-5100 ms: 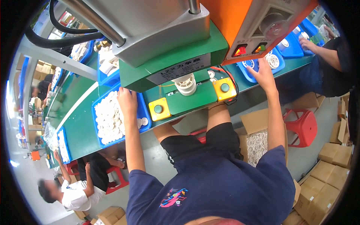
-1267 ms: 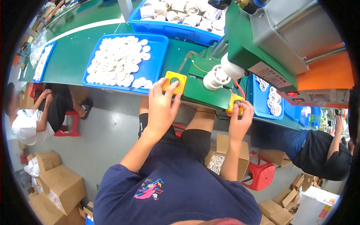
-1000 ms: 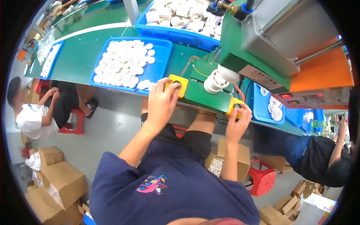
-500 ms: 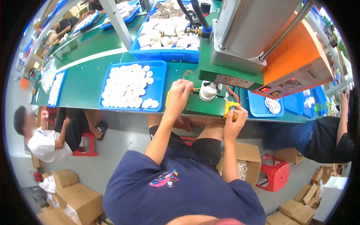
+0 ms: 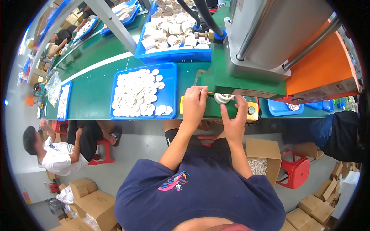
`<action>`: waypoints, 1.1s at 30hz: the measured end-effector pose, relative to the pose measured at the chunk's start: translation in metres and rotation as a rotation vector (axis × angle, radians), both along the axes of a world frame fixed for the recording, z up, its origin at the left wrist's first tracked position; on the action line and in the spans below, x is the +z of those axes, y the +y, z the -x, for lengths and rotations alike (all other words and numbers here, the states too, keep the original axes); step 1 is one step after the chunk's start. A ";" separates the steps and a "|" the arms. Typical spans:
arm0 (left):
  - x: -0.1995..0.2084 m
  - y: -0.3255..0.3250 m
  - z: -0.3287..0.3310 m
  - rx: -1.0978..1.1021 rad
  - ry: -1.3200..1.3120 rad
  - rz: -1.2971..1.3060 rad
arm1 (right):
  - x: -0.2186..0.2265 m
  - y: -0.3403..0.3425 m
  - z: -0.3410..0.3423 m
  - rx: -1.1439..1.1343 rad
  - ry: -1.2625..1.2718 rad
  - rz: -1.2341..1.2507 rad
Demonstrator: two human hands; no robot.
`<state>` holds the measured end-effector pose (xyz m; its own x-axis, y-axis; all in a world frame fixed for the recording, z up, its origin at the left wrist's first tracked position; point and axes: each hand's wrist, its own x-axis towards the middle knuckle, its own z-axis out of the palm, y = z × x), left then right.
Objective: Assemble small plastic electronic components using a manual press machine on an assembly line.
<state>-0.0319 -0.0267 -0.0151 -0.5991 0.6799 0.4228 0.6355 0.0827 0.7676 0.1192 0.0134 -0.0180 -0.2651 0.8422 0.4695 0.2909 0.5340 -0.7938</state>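
My left hand (image 5: 194,104) is beside the green press (image 5: 246,79), its thumb and finger pinched together. From its fingertips a thin orange stick-like piece points toward a white round plastic part (image 5: 223,99), which sits under the press head. My right hand (image 5: 236,115) is at the right of that part, thumb and index finger apart at its edge. Whether they touch it I cannot tell. Just right of this hand is a yellow box with a round button (image 5: 251,110).
A blue tray (image 5: 171,82) of white discs lies left of the press. Behind it a blue bin (image 5: 169,57) holds white curved pieces. An orange control box (image 5: 323,73) stands at right. Under the table edge are a cardboard box (image 5: 266,148) of white rings and a red stool (image 5: 295,171).
My right hand has left the button on the yellow box and moved left to the white part. My left hand stays pinched near the press. The whole view has shifted slightly.
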 end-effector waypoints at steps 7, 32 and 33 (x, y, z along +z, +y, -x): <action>0.017 0.000 0.000 -0.029 -0.101 -0.098 | -0.007 0.032 0.024 0.048 0.034 0.018; -0.022 0.097 0.316 -0.065 0.001 0.010 | 0.018 0.211 -0.203 -0.774 -0.058 -0.286; -0.020 0.099 0.319 0.016 0.240 0.081 | 0.011 0.239 -0.220 -0.806 -0.063 -0.264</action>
<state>-0.3509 0.0727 -0.0353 -0.4992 0.7085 0.4988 0.7967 0.1490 0.5857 0.3387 0.2524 -0.0074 0.3365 0.6494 0.6819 0.7015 0.3103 -0.6416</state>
